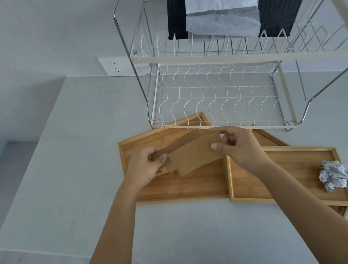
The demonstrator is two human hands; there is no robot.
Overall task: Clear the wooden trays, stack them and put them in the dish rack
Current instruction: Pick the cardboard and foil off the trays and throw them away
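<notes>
Two hands, our left hand [144, 166] and right hand [237, 145], pinch a brown card [194, 153] by its ends above the left tray [184, 185], open counter [76, 161] left of it.

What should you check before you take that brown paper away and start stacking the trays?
1. Brown paper held by both hands: ok, the left hand pinches one end and the right hand the other.
2. Paper off the left tray: cannot tell whether it is lifted clear.
3. Right tray cleared: not ok, a crumpled paper ball lies in it.
4. Trays stacked: not ok, the right tray only overlaps others.
5. Dish rack lower shelf free: ok, nothing lies in it.
6. Left tray free to lift: not ok, its far corner sits under the rack.
</notes>
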